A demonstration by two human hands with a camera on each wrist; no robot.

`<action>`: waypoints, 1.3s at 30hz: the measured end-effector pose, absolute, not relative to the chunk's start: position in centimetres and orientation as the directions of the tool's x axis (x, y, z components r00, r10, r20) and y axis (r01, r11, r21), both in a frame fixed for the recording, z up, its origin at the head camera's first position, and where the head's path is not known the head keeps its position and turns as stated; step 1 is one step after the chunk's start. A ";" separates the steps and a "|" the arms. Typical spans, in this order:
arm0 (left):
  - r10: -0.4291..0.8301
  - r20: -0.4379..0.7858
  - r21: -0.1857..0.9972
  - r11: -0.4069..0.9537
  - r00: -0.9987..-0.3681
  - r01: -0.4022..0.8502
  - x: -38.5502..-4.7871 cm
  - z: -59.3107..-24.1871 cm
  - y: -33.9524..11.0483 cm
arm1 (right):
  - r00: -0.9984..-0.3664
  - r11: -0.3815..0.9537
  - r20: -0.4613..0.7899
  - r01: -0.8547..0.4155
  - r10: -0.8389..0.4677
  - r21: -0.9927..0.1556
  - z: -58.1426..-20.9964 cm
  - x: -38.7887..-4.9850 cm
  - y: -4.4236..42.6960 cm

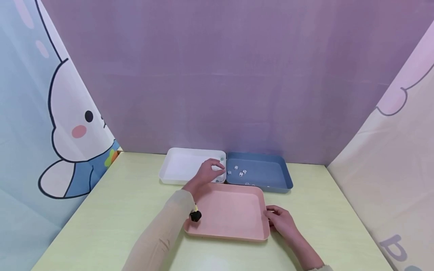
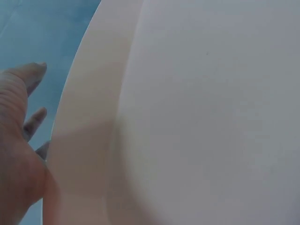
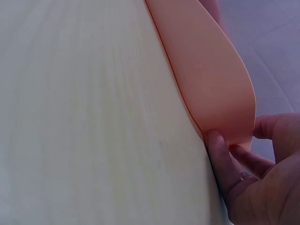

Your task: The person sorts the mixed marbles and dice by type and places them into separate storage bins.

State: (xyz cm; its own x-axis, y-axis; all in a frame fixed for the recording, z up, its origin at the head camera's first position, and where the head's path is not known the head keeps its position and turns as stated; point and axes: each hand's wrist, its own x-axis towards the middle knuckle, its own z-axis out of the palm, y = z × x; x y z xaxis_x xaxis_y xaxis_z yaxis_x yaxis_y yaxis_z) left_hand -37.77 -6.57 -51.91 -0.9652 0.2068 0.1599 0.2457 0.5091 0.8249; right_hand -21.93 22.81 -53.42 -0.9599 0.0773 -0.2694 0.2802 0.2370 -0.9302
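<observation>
The left hand point(image 1: 207, 173) hovers over the right end of the white tray point(image 1: 179, 165), close to the blue tray's left rim. Its fingers are loosely bent and no object shows in them; the left wrist view shows them spread apart. White dice point(image 1: 241, 174) lie in the left and front part of the blue tray point(image 1: 271, 177). At the near side lies a pink tray point(image 1: 230, 214), with nothing seen in it. The right hand point(image 1: 281, 222) grips its right edge, thumb point(image 3: 265, 126) at the rim and fingers point(image 3: 222, 159) against the outer wall.
All three trays stand on a pale yellow-green wood-grain table point(image 1: 135, 199). White and blue sit side by side at the back, with pink in front. A purple curtain point(image 1: 217, 75) rises behind, and printed cloths hang on both sides. A black device point(image 1: 195, 215) is at the left wrist.
</observation>
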 end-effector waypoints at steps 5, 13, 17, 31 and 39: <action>0.272 0.143 0.771 0.572 -0.952 0.279 -37.2 -50.8 -6.9 | -0.959 0.235 -0.272 0.283 0.077 -0.930 -53.6 -21.9 22.8; 0.439 0.031 0.618 0.697 -0.898 0.362 -36.6 -47.9 -8.3 | -0.960 0.236 -0.269 0.280 0.079 -0.931 -53.1 -21.8 22.8; 0.513 0.003 0.549 0.716 -0.858 0.430 -36.1 -46.9 -9.3 | -0.961 0.242 -0.266 0.276 0.071 -0.930 -53.0 -21.8 22.8; 0.509 -0.142 0.028 0.859 -0.849 0.511 -29.1 -43.0 -10.6 | -0.959 0.252 -0.277 0.283 0.062 -0.925 -53.5 -21.9 22.8; 0.467 -0.121 -0.111 0.870 -0.876 0.480 -25.7 -43.5 -10.8 | -0.959 0.255 -0.277 0.285 0.066 -0.924 -53.2 -21.9 22.9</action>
State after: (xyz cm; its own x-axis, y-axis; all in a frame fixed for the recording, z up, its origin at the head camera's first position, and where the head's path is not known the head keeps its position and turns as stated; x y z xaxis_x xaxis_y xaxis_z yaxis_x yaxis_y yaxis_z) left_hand -25.68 -10.78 -43.51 -0.8758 0.4672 -0.1210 0.4797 0.8704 -0.1114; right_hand -21.92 22.86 -53.22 -0.9586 0.0655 -0.2771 0.2845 0.2551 -0.9241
